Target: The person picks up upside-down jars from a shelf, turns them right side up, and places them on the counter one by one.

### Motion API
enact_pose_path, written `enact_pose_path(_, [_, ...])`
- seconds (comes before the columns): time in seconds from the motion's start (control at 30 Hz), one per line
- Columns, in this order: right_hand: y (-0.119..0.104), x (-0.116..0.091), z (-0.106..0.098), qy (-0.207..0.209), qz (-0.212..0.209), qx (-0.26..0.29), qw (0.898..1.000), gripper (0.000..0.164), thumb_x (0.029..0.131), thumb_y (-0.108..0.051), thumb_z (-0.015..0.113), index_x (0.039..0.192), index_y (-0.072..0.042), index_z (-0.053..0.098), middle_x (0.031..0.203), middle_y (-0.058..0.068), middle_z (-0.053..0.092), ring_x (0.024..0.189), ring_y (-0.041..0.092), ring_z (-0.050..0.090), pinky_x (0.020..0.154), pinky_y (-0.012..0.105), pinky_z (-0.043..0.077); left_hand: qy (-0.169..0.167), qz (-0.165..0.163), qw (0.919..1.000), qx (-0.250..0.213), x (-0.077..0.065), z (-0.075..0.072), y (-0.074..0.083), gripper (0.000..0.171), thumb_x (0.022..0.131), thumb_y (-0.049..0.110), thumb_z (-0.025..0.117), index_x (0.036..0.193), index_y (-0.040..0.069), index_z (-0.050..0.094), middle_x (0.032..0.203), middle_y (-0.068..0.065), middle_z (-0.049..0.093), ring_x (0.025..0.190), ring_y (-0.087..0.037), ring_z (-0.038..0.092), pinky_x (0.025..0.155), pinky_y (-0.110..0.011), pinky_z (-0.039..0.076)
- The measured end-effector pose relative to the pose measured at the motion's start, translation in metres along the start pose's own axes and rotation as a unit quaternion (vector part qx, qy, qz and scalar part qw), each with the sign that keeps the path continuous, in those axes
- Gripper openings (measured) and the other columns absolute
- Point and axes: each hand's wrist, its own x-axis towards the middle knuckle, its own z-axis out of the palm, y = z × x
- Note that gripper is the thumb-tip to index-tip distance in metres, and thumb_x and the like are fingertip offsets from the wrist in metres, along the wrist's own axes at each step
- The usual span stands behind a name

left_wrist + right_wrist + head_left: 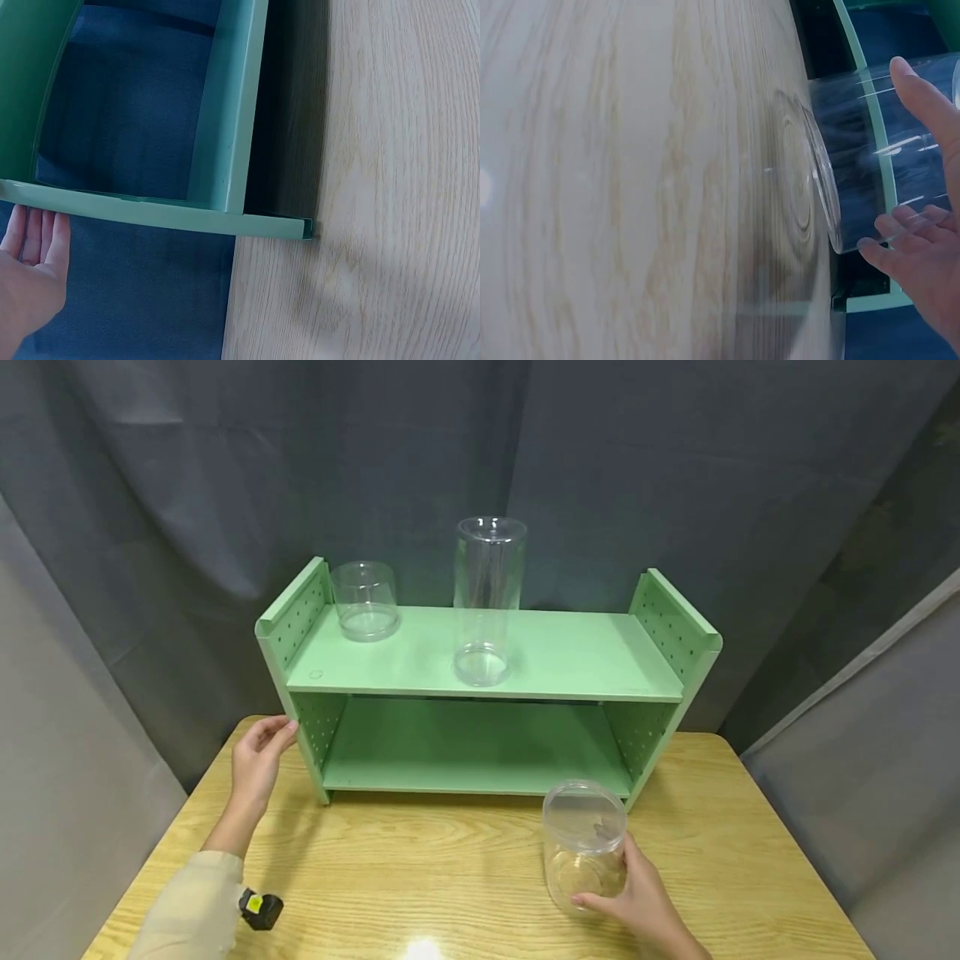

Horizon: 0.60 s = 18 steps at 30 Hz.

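Observation:
My left hand is at the outer side of the green two-tier shelf, its fingertips against the left side panel. In the left wrist view the fingers are nearly straight and meet the panel's edge. My right hand grips a wide clear jar in front of the shelf's right end. Thumb on one side and fingers on the other, it holds the jar in the right wrist view. Whether the jar's base touches the table cannot be told.
On the top tier, a short clear container stands at the left and a tall clear cylinder near the middle front. The shelf stands on a wooden table, with a dark curtain behind it.

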Motion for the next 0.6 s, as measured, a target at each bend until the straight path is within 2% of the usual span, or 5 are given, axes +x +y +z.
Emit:
enact_pose_path(0.07, [0.004, 0.0, -0.001, -0.008, -0.002, 0.004, 1.0, 0.106, 0.051, -0.041, 0.093, 0.138, -0.007, 0.043, 0.122, 0.007, 0.065, 0.111, 0.012, 0.06, 0.097, 0.028, 0.052, 0.003, 0.0, 1.0, -0.003, 0.0, 0.0, 0.0, 0.016, 0.095, 0.019, 0.06, 0.106, 0.008, 0.059, 0.088, 0.016, 0.057, 0.084, 0.004, 0.061, 0.083, -0.007, 0.053])
enact_pose_path(0.17, [0.01, -0.002, -0.002, -0.017, 0.0, 0.021, 1.0, 0.102, 0.052, -0.039, 0.093, 0.135, -0.007, 0.046, 0.124, 0.009, 0.064, 0.113, 0.017, 0.06, 0.1, 0.02, 0.048, 0.006, 0.0, 0.9999, -0.011, 0.0, 0.0, 0.0, 0.014, 0.094, 0.017, 0.061, 0.104, 0.008, 0.059, 0.087, 0.016, 0.058, 0.082, 0.004, 0.062, 0.082, -0.007, 0.053])
enact_pose_path(0.3, [0.017, -0.005, -0.002, -0.019, 0.012, 0.034, 0.999, 0.098, 0.053, -0.037, 0.093, 0.134, -0.007, 0.047, 0.127, 0.009, 0.062, 0.116, 0.012, 0.058, 0.098, 0.001, 0.036, 0.005, 0.0, 1.0, -0.009, 0.0, 0.0, 0.0, 0.014, 0.094, 0.017, 0.061, 0.104, 0.008, 0.059, 0.088, 0.016, 0.058, 0.083, 0.004, 0.061, 0.082, -0.007, 0.053])
enact_pose_path(0.47, [0.024, -0.01, 0.001, -0.008, 0.003, 0.032, 0.999, 0.101, 0.055, -0.037, 0.093, 0.137, -0.006, 0.044, 0.13, 0.01, 0.06, 0.118, 0.001, 0.053, 0.095, -0.005, 0.029, 0.0, 0.0, 1.0, -0.01, 0.0, 0.0, 0.001, 0.015, 0.094, 0.017, 0.061, 0.106, 0.008, 0.059, 0.088, 0.016, 0.058, 0.085, 0.003, 0.061, 0.084, -0.008, 0.053])
enact_pose_path(0.6, [0.028, -0.009, 0.001, -0.008, -0.032, 0.049, 0.998, 0.101, 0.054, -0.032, 0.093, 0.137, -0.002, 0.044, 0.128, 0.014, 0.06, 0.118, 0.003, 0.053, 0.097, -0.006, 0.027, -0.001, -0.006, 1.0, -0.007, 0.0, 0.0, 0.001, 0.016, 0.095, 0.02, 0.06, 0.106, 0.009, 0.059, 0.089, 0.016, 0.057, 0.085, 0.003, 0.061, 0.086, -0.009, 0.053])
